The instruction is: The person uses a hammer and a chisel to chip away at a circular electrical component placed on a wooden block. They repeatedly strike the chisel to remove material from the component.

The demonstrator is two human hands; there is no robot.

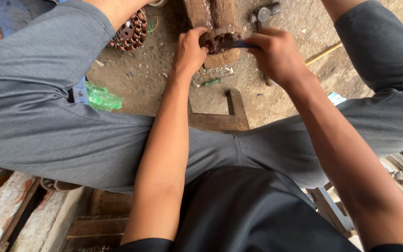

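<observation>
A round, rusty-brown motor stator (pixel 221 38) with copper windings rests on a wooden block (pixel 213 16) on the dirt floor between my knees. My left hand (pixel 188 50) grips the stator's left rim and steadies it. My right hand (pixel 276 55) is closed on a thin dark flat tool (pixel 239 45), whose tip lies against the stator's windings. A metal hammer (pixel 263 14) lies on the ground just beyond my right hand.
Another stator with copper coils (pixel 131 31) lies at the upper left by my left knee. A green plastic scrap (pixel 101 99) lies on the ground. I sit on a low wooden stool (pixel 220 119). A yellow rod (pixel 323 53) lies at right; wooden planks (pixel 29 214) lie lower left.
</observation>
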